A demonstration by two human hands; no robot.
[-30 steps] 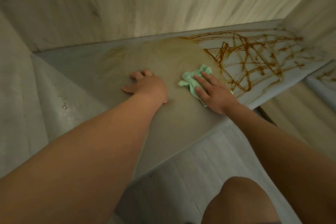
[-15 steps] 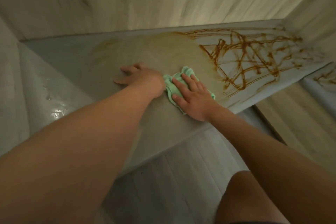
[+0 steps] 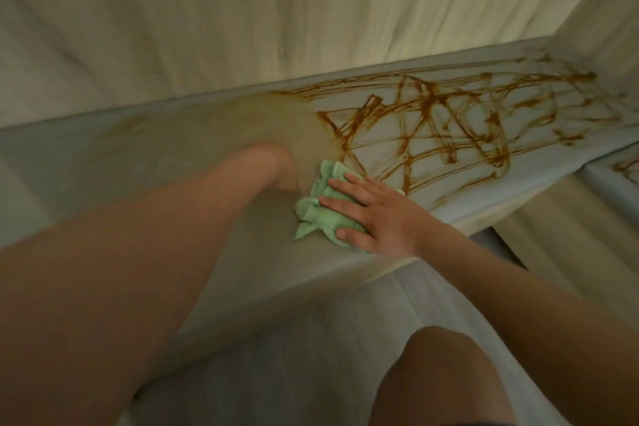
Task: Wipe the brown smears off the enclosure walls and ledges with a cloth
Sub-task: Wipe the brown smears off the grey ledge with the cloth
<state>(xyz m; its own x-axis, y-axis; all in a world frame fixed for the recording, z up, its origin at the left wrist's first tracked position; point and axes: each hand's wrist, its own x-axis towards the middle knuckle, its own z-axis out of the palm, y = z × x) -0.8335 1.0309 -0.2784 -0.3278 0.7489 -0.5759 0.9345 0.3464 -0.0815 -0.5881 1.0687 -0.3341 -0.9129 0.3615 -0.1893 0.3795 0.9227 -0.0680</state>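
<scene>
Left hand (image 3: 276, 166) lies on the ledge (image 3: 138, 156), blurred and with its fingers out of sight, so its pose cannot be told. Just beside it, the crumpled green cloth (image 3: 321, 211) is pressed onto the ledge under the spread, straight fingers of the right hand (image 3: 377, 218). Brown smears (image 3: 449, 121) cross the ledge's right part, reaching the cloth.

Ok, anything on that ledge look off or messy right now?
Yes. Brown smears criss-cross the right half of the ledge, not yet wiped. Left of them a dull tan film covers the surface, smudged rather than clean. Another brown streak shows at the far right edge. The right hand presses the green cloth at the smears' border.
</scene>
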